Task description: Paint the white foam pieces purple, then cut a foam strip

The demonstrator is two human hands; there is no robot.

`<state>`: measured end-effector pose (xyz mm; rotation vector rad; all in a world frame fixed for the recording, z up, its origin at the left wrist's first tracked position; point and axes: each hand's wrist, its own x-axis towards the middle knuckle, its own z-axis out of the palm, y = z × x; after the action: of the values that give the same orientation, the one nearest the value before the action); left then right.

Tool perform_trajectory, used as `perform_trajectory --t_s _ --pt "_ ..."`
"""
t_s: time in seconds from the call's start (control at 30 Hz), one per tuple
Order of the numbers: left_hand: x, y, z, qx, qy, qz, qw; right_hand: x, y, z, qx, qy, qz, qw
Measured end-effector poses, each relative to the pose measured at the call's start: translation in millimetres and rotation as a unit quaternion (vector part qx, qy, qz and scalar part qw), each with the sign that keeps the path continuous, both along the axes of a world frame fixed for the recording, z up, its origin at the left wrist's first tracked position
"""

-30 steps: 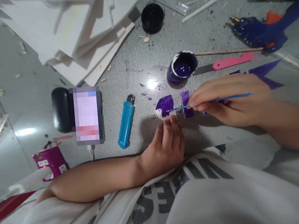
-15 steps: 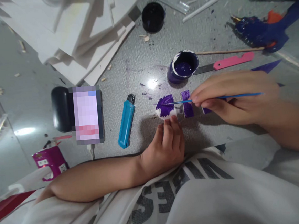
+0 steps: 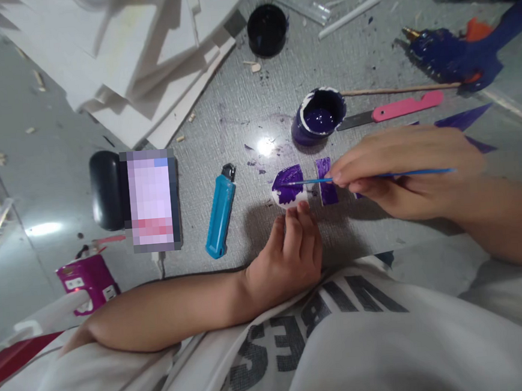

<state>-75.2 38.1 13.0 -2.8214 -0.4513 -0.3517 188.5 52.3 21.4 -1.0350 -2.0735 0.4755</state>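
My right hand (image 3: 403, 169) pinches a thin blue paintbrush (image 3: 314, 181), whose tip rests on a small rounded white piece (image 3: 288, 187) that is mostly painted purple. My left hand (image 3: 287, 250) lies below that piece, fingers pressed together with their tips on its near white edge. A second narrow purple-painted strip (image 3: 327, 182) lies just right of the rounded piece, partly under the right fingers. An open pot of purple paint (image 3: 319, 117) stands just beyond the pieces.
A blue lighter (image 3: 221, 213), a blurred phone (image 3: 150, 201) against a black case (image 3: 106, 191) and a magenta plug (image 3: 87, 282) lie to the left. White foam boards (image 3: 132, 55) pile at the back left. A black lid (image 3: 267, 30), pink knife (image 3: 394, 108) and blue glue gun (image 3: 458, 53) sit behind.
The brush tip has slid a little up and left across the rounded piece's painted face. The left hand has stayed put.
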Motion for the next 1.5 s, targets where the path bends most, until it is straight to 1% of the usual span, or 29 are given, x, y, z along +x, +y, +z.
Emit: perform_trajectory --t_s 0.13,0.23,0.33,0.4,0.5,0.57,0.67,0.77,0.87,0.93,1.1,1.17,1.3,1.33,1.4,1.5 --pt "-0.5 -0.8 -1.0 0.0 0.005 -0.003 1.0 1.8 2.0 -0.3 -0.031 -0.003 0.046 0.998" --pt "-1.6 -2.3 -3.6 -0.005 0.007 -0.002 1.0 0.9 2.3 0.6 -0.01 -0.021 0.018 1.0" --pt "-2.4 -3.2 -5.6 -0.009 0.003 -0.003 1.0 -0.4 1.3 1.3 0.009 -0.011 -0.01 1.0" --pt "-2.4 -3.1 -5.5 -0.009 0.005 -0.006 1.0 -0.6 1.1 1.0 -0.003 -0.002 -0.004 1.0" --pt "-1.8 -2.0 -3.5 -0.007 0.007 -0.007 1.0 -0.6 2.6 -0.5 -0.027 0.008 0.027 0.999" --pt "-1.2 -1.2 -2.1 -0.006 0.003 -0.003 1.0 -0.8 3.5 -1.3 -0.028 0.003 0.036 0.999" --pt "-1.0 -1.0 -1.9 -0.008 0.0 0.0 1.0 -0.8 3.2 -1.4 -0.001 -0.023 0.012 1.0" --pt "-2.0 -2.0 -3.4 -0.014 0.005 -0.005 1.0 0.4 2.0 -0.9 0.017 -0.023 -0.006 1.0" --pt "-2.8 -2.7 -4.5 -0.01 0.006 -0.007 1.0 1.6 1.8 -1.1 -0.007 -0.027 0.029 0.999" --pt "-2.5 -2.5 -4.4 -0.007 0.002 -0.005 1.0 1.7 1.7 -1.7 -0.016 -0.043 0.04 0.998" --pt "-0.6 -1.1 -2.4 -0.009 -0.002 -0.002 1.0 1.0 -0.4 -1.6 0.024 -0.029 -0.008 0.999" --pt "0.0 -0.6 -1.7 -0.004 -0.001 -0.001 1.0 1.2 -0.5 -1.6 0.011 -0.016 -0.002 1.0" --pt "-0.4 -1.0 -2.3 0.0 -0.001 -0.001 1.0 0.8 0.8 -3.2 -0.03 -0.02 0.04 0.999" --pt "-0.9 -1.4 -2.8 -0.001 0.0 -0.003 1.0 0.2 0.7 -3.6 -0.033 -0.026 0.038 0.998" --pt "-1.9 -2.5 -4.2 -0.007 0.007 -0.005 1.0 -1.3 -0.6 -3.7 -0.026 -0.028 0.012 0.999" --pt "-3.2 -3.7 -5.7 -0.014 0.012 -0.003 1.0 -3.0 -3.5 -2.4 -0.012 -0.002 -0.03 0.999"
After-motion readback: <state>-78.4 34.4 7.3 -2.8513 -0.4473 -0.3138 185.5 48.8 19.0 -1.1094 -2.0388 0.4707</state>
